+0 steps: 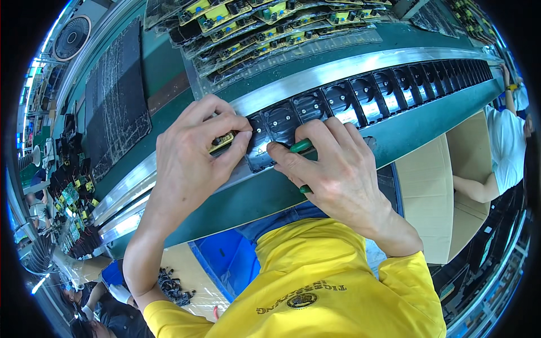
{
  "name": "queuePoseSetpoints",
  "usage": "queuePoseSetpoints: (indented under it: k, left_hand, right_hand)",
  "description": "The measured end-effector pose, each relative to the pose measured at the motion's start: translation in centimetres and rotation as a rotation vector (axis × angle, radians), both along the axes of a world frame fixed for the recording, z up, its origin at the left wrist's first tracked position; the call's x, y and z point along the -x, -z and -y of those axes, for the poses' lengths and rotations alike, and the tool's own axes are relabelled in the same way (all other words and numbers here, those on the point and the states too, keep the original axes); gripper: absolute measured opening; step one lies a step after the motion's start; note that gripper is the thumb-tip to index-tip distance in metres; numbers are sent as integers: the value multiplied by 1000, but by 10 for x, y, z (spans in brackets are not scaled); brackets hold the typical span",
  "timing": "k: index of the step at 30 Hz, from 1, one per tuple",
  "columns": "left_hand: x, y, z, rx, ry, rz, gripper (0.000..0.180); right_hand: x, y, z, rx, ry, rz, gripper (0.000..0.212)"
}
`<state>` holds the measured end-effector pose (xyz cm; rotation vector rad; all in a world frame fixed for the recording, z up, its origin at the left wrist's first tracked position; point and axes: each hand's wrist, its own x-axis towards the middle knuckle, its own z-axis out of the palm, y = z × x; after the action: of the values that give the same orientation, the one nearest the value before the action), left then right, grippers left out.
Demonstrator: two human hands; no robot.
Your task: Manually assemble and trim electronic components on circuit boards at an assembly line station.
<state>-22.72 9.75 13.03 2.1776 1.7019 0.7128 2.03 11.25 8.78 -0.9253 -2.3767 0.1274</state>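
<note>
A long row of black plastic housings (340,103) stands in a metal rail across the bench. My left hand (194,141) is at the row's near left end, thumb and forefinger pinched together against a housing's edge. A small yellow circuit board (221,142) shows in the gap between these fingers; what the fingertips grip is hidden. In my right hand (338,163) are green-handled pliers (301,146), tucked in the palm with their jaws mostly covered. Its thumb and forefinger touch the black housing (260,151) just right of my left hand.
Stacked trays of yellow circuit boards (270,34) lie beyond the rail. A worn black mat (115,101) is on the far left of the green bench (270,194). At right, a person (504,146) reaches into a cardboard box (428,191). A blue bin (228,259) sits below the bench.
</note>
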Motion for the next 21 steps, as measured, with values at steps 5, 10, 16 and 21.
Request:
queuePoseSetpoints:
  k: [5,10,16,21]
  left_hand:
    - [-4,-5,0,13,-6,-101,8]
    - [-6,-6,-1,24,-8,-101,8]
    - [-13,0,0,-67,-10,-170,8]
    - [-13,3,8,-135,-14,-240,6]
  right_hand:
    - [-1,-1,-1,5,-4,14,27]
    - [-1,-1,0,3,-6,21,26]
    - [1,-20,-4,132,-61,-58,38]
    - [20,-49,-23,619,-285,-594,32]
